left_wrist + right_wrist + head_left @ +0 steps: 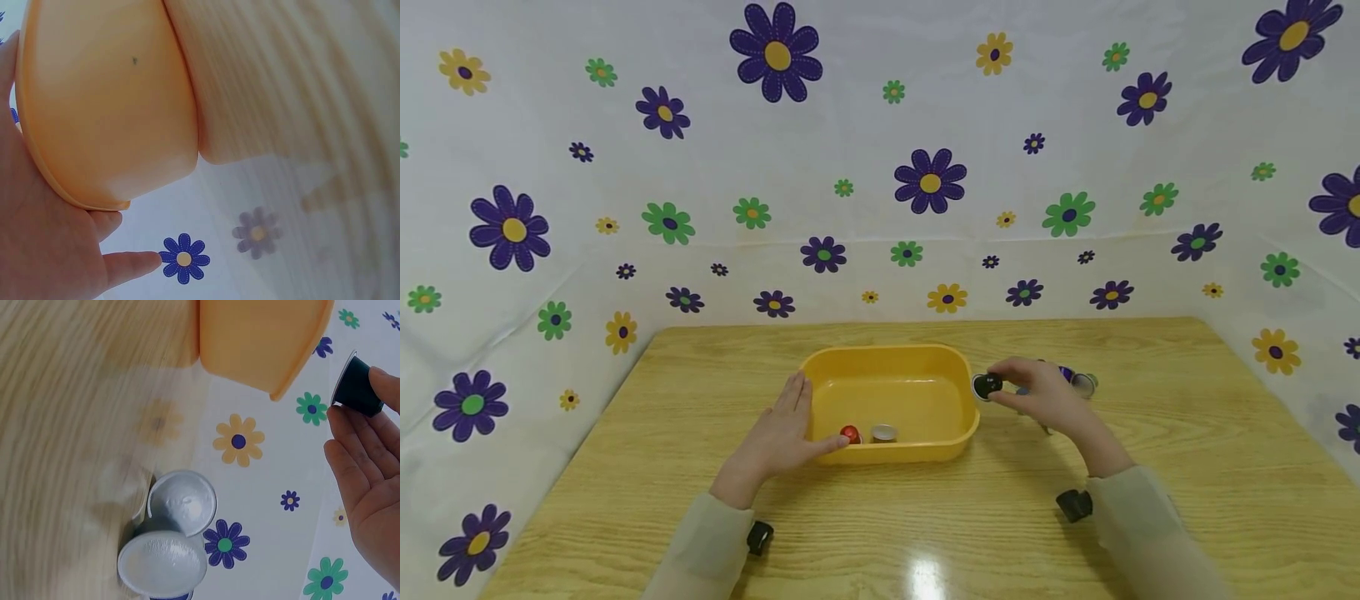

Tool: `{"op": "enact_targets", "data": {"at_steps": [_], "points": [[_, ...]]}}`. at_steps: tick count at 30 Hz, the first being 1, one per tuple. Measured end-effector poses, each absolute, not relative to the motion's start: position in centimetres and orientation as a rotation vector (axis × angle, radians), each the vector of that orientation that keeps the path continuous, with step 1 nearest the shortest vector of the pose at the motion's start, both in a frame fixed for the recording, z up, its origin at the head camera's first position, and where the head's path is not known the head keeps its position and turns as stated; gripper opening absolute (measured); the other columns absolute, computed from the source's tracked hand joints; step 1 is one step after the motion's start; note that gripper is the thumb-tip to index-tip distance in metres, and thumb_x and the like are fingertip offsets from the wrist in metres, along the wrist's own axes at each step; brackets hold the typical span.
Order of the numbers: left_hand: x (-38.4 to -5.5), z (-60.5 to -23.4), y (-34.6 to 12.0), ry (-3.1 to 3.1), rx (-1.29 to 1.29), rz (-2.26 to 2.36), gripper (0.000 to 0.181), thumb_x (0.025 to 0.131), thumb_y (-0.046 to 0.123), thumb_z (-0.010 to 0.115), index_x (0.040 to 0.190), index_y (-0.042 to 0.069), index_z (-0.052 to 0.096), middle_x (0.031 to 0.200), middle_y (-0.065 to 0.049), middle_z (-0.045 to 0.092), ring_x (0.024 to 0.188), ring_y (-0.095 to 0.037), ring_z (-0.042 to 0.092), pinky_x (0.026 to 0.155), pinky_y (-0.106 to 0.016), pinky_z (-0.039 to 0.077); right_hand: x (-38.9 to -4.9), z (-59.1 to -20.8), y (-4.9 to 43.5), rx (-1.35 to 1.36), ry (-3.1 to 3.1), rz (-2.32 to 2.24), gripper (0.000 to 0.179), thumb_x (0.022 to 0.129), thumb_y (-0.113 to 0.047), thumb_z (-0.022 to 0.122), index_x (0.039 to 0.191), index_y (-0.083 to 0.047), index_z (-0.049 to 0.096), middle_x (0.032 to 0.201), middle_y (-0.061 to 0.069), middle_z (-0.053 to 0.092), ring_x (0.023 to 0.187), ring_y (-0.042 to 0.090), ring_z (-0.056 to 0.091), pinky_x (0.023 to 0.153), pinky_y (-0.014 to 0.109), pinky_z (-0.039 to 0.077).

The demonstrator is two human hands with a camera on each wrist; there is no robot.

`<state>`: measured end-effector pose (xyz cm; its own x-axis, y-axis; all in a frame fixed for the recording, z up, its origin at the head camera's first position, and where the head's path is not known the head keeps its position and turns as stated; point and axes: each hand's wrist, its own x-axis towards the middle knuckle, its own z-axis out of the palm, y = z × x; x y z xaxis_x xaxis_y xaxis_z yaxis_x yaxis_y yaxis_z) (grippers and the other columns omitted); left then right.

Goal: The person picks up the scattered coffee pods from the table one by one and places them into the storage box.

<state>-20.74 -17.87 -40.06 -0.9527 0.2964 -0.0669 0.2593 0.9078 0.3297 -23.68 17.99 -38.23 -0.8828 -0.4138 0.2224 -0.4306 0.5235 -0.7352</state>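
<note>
My right hand pinches a dark green coffee capsule between thumb and fingertips, just off the right rim of a yellow plastic tub. The capsule's silver foil lid faces the tub. My left hand rests against the tub's left end, fingers straight along the rim and thumb over the front edge. Inside the tub, near the front wall, lie a red capsule and a capsule with a pale lid.
More capsules with silver lids stand on the wooden table to the right of the tub, partly hidden behind my right hand in the head view. A white cloth printed with flowers hangs behind and at both sides.
</note>
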Motion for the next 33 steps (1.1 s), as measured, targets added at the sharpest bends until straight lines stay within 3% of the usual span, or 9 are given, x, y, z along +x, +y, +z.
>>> {"op": "enact_targets", "data": {"at_steps": [14, 24, 33], "points": [[-20.8, -40.3, -17.9, 2.954, 0.455, 0.506, 0.11, 0.073, 0.072, 0.044, 0.138, -0.008, 0.006, 0.145, -0.021, -0.002, 0.132, -0.032, 0.0, 0.097, -0.058, 0.018, -23.8, -38.0, 16.2, 0.871, -2.689, 1.312, 0.031, 0.079, -0.009, 0.067, 0.106, 0.002, 0.06, 0.105, 0.014, 0.061, 0.103, 0.029, 0.055, 0.087, 0.037, 0.041], [-21.0, -40.3, -18.0, 2.956, 0.46, 0.503, 0.111, 0.072, 0.073, 0.043, 0.138, -0.008, 0.005, 0.145, -0.02, -0.002, 0.132, -0.032, -0.001, 0.097, -0.058, 0.018, -23.8, -38.3, 15.2, 0.925, -2.684, 1.347, 0.03, 0.08, -0.01, 0.065, 0.106, 0.003, 0.059, 0.103, 0.013, 0.06, 0.101, 0.029, 0.055, 0.089, 0.041, 0.04], [-20.8, -40.2, -17.9, 2.959, 0.448, 0.502, 0.11, 0.072, 0.072, 0.043, 0.138, -0.008, 0.005, 0.145, -0.02, -0.001, 0.132, -0.032, 0.0, 0.097, -0.058, 0.019, -23.6, -38.4, 14.0, 0.965, -2.678, 1.286, 0.027, 0.078, -0.009, 0.067, 0.103, 0.001, 0.061, 0.1, 0.01, 0.062, 0.099, 0.027, 0.057, 0.086, 0.036, 0.043]]}}
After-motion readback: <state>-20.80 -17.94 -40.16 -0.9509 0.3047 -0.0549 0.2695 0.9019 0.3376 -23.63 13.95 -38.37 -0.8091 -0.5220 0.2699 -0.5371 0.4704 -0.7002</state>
